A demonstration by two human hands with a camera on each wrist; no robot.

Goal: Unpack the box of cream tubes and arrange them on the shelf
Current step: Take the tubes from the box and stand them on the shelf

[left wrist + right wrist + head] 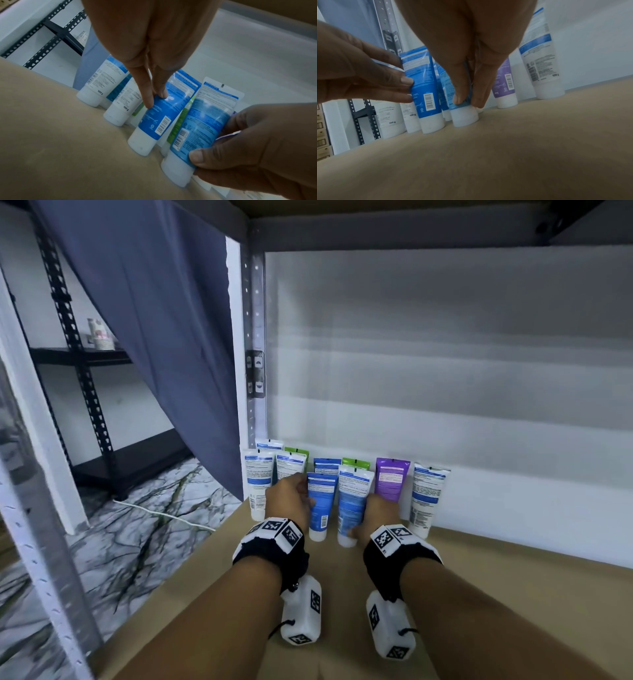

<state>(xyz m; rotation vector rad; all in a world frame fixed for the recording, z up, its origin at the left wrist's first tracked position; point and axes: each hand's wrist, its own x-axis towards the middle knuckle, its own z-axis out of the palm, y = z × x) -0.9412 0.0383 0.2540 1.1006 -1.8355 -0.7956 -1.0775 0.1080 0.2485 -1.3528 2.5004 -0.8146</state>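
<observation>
While ten cream tubes stand cap-down on the brown shelf board [445, 594], each hand grips one front tube. Counted: four white, three blue, two green, one purple. Left hand [291, 499] pinches the dark blue tube [320, 505] with nearly straight fingers [145, 94]. Right hand [378, 513] curls thumb and fingers round the light blue tube [352, 501] just beside it, above its white cap [464, 116].

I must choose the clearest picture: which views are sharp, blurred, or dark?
Head view: bright, sharp, upright posts bent by the wide lens. Left wrist view: dimmer, glare on the dark blue tube. Right wrist view: darkest, soft; shelf board blurred.
</observation>
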